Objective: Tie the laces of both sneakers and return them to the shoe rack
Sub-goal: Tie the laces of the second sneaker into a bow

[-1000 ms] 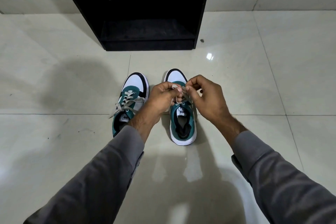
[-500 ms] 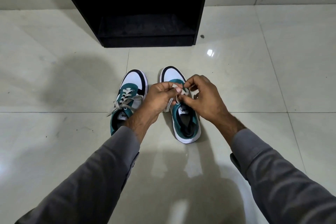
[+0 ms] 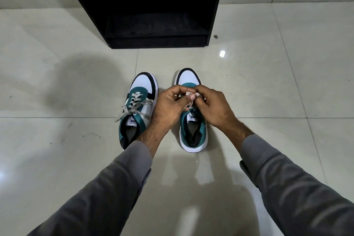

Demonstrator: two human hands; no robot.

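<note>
Two teal, white and black sneakers stand side by side on the floor, toes pointing away from me. The left sneaker (image 3: 140, 105) has its grey laces in a bow with ends trailing to the left. Over the right sneaker (image 3: 193, 132) my left hand (image 3: 168, 108) and my right hand (image 3: 213, 108) meet, each pinching the pale lace (image 3: 189, 95) of that shoe between fingertips. My hands hide most of that lace and its eyelets. The black shoe rack (image 3: 153, 5) stands beyond the shoes.
The floor (image 3: 57, 140) is glossy pale tile with grout lines and shadows. The rack's lowest shelf (image 3: 155, 27) is open and faces me. A pale wall base with a dark stripe runs behind the rack.
My hands have drawn closer together over the right sneaker's lace, fingers working the lace. The view has shifted slightly; the left sneaker has not moved.
</note>
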